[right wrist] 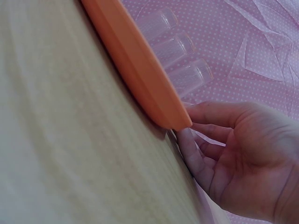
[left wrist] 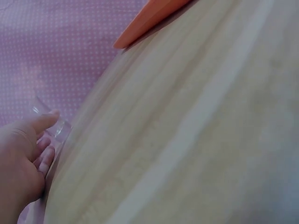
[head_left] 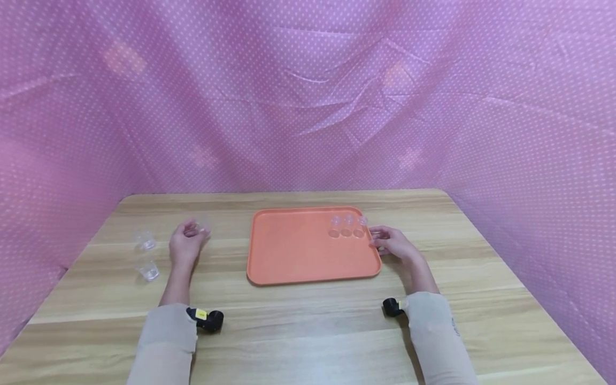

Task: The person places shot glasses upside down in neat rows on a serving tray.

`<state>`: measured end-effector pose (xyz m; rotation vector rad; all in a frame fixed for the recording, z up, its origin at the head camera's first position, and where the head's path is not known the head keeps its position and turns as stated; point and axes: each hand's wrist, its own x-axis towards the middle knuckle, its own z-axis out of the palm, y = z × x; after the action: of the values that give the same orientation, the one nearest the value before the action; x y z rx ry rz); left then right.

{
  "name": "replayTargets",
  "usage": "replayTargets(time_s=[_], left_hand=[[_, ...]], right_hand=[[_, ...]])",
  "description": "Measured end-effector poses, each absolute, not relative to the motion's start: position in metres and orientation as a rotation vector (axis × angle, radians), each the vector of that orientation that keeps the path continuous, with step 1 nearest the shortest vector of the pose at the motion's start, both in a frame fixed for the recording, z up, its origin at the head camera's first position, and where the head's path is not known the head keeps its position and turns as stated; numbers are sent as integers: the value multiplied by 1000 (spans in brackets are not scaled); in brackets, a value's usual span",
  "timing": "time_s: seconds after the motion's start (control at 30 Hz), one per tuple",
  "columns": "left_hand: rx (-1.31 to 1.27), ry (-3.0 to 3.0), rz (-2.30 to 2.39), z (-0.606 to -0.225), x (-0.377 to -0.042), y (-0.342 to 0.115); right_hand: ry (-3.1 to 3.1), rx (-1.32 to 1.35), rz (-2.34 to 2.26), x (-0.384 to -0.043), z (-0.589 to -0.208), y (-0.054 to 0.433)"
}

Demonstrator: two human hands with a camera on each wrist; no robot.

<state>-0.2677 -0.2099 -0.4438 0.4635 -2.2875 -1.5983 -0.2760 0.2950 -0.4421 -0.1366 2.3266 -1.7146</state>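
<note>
On the left side of the table, my left hand [head_left: 186, 247] holds a clear plastic cup [left wrist: 60, 129] between thumb and curled fingers, close to the tabletop. Two more clear cups, a nearer one [head_left: 149, 270] and a farther one [head_left: 146, 241], stand upright to the left of that hand. My right hand [head_left: 397, 244] pinches the right rim of an orange tray [head_left: 289, 256], some fingers at the top of the edge and others low against its outer side. Three clear cups [head_left: 346, 229] stand mouth down in a row on the tray, near its far right corner.
The wooden table [head_left: 308, 326] carries the tray near its middle. A pink dotted cloth [head_left: 308, 107] hangs behind the table and along both sides. Small black cameras are strapped at both wrists, over the sleeves.
</note>
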Motion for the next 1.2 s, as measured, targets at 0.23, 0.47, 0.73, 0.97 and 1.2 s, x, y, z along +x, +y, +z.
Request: replayTargets(time_s=[0.23, 0.47, 0.73, 0.97, 1.2], left_hand=[[423, -2452, -1363, -448, -270, -211], [427, -2542, -1186, -449, -273, -209], [440, -2492, -1114, -452, -274, -208], [427, -2479, -1180, -452, -272, -209], [458, -2480, -1346, -448, -270, -210]], right_hand=[[2338, -174, -1701, -275, -441, 297], [2363, -151, -1691, -273, -441, 295], [2348, -146, -1699, -276, -441, 294], [2336, -161, -1719, -276, -441, 293], [2333, -140, -1710, -275, -441, 294]])
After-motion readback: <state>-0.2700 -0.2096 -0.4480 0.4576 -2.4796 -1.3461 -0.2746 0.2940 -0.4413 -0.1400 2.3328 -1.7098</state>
